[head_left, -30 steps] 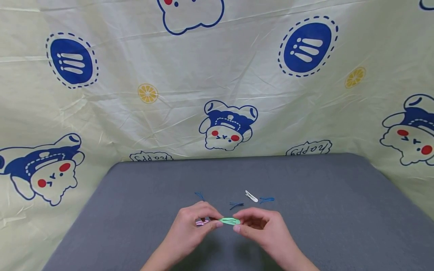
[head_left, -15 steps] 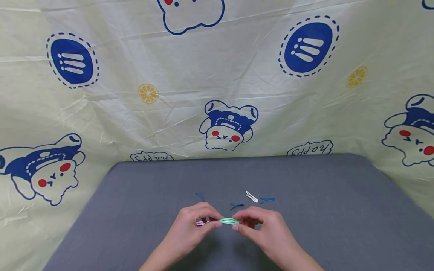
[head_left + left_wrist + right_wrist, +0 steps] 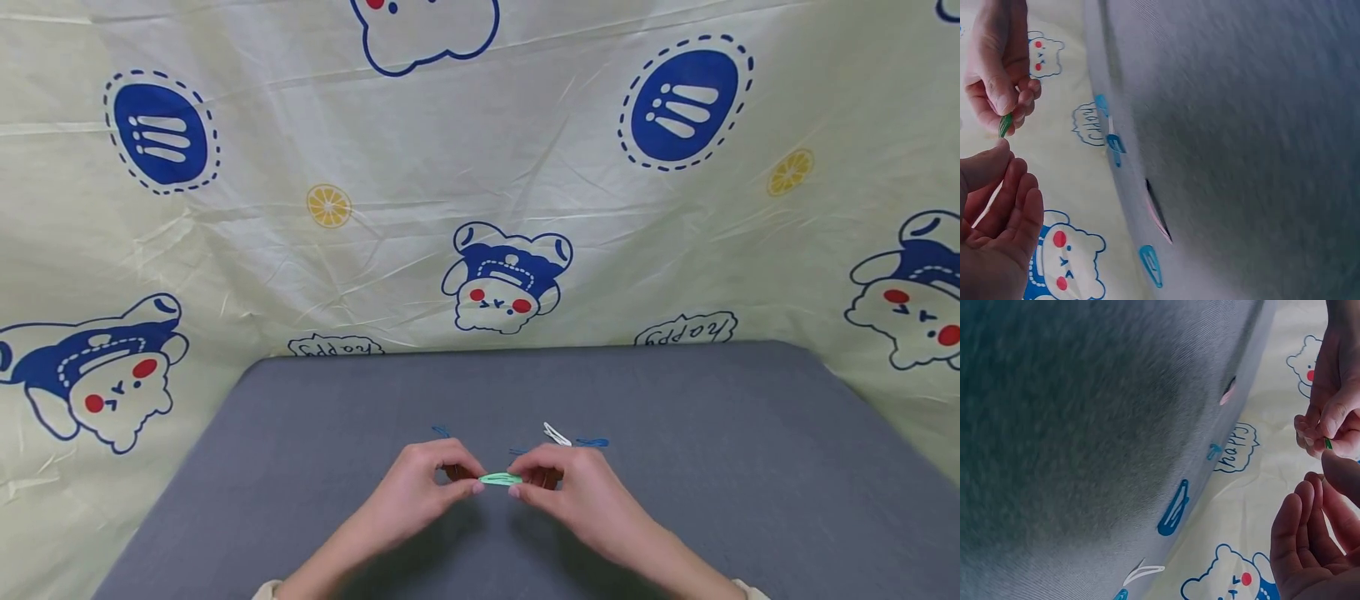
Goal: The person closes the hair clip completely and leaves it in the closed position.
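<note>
At the left of the grey table (image 3: 262, 467), a small blue clip (image 3: 440, 432) peeks out just beyond the left hand (image 3: 420, 492), and that hand has thumb and forefinger pinching one end of the green hair clip (image 3: 500, 479)! Dead centre, there it sits, lifted off the table and level between two sets of fingertips, with the right hand (image 3: 577, 483) pinching the other end. Both ends gripped, middle left bare: that looks like a choice for steadiness. Moving right, a dark blue clip (image 3: 517, 452) offers just a sliver behind the right hand, then comes a white clip (image 3: 557, 433), then a second blue clip (image 3: 592, 442) near it, all seemingly parked beyond the hands to leave working room. Over to the wrist views: the left one reveals a pink clip (image 3: 1159, 215) lying on the table, missing from the head view and probably masked there by the left hand, while the right one gives what looks like the dark blue clip whole
</note>
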A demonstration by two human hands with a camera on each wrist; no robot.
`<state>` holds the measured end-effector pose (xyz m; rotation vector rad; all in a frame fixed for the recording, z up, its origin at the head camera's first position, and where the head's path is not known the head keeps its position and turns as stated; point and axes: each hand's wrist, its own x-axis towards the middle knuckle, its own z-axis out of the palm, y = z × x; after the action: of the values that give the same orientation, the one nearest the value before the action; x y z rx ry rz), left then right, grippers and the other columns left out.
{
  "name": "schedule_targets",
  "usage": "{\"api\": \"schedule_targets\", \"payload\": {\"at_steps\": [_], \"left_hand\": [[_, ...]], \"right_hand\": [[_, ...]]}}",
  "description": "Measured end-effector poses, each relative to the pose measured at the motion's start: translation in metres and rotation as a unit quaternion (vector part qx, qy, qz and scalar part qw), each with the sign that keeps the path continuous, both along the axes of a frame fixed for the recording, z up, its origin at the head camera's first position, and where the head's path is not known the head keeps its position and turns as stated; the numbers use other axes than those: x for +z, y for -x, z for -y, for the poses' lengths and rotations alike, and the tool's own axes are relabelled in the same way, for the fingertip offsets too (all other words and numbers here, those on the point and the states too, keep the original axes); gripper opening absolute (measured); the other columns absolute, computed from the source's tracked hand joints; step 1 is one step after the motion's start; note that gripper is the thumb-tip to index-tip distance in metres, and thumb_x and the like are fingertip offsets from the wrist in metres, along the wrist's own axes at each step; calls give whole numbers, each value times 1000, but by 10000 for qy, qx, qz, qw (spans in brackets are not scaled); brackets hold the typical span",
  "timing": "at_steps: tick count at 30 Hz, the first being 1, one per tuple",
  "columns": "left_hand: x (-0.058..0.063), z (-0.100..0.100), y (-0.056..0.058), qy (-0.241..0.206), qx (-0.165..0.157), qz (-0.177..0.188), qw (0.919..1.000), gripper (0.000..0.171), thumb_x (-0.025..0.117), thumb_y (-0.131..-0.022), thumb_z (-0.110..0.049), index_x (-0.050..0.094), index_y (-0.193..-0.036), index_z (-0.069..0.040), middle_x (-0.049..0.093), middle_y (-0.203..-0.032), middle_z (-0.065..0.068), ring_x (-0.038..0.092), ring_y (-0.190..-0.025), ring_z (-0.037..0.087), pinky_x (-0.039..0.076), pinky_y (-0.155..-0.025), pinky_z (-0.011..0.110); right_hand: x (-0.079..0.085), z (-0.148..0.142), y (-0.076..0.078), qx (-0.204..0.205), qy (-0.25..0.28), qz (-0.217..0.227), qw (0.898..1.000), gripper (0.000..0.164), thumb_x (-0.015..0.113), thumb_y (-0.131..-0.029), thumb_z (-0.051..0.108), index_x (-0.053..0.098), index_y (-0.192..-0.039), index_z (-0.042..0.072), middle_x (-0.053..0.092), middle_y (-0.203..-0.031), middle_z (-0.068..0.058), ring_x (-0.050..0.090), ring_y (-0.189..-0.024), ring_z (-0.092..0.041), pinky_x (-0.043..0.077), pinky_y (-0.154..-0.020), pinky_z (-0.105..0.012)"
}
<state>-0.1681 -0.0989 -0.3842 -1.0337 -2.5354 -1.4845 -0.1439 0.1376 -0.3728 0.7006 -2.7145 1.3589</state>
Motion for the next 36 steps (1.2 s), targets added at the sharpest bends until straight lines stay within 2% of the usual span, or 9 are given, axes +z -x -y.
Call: {"api": "schedule_targets", "payload": {"at_steps": [6,13,24,31,36], "left_hand": [[-4,1,14,357,-112,197,9991,9,77,-84,-4,75,-87,-12,64,-79,-12,60,-73,7,53,-67,30],[-10,-1,27,703,-318,336,9965,7,76,-84,-4,74,-85,-10,62,-75,-11,59,-64,5,49,-57,23],[-20,-5,34,1022,-362,487,9929,6,76,-85,-5,73,-83,-10,60,-73,-11,54,-63,3,47,-58,22],[-30,-6,39,1266,-514,308,9901,6,76,-83,-4,73,-81,-9,59,-72,-12,52,-64,0,45,-59,20],[-30,-8,39,1360,-562,381,9884,7,77,-83,-4,72,-80,-8,58,-73,-12,53,-64,0,46,-59,20]], "right_hand": [[-4,1,15,206,-405,231,9987,8,77,-86,21,75,-94,20,63,-79,16,58,-69,-8,51,-61,-27],[-13,0,30,427,-628,316,9966,6,76,-87,15,75,-93,15,63,-75,16,58,-67,-7,50,-58,-28],[-23,1,41,626,-790,285,9945,8,77,-84,8,74,-89,14,64,-73,14,58,-66,-4,49,-58,-26],[-26,3,45,829,-1084,288,9902,8,77,-82,8,75,-88,14,64,-72,14,57,-65,-3,47,-58,-25],[-29,3,48,929,-1221,368,9875,7,77,-84,9,75,-89,14,64,-75,15,57,-66,-2,47,-60,-25]]}}
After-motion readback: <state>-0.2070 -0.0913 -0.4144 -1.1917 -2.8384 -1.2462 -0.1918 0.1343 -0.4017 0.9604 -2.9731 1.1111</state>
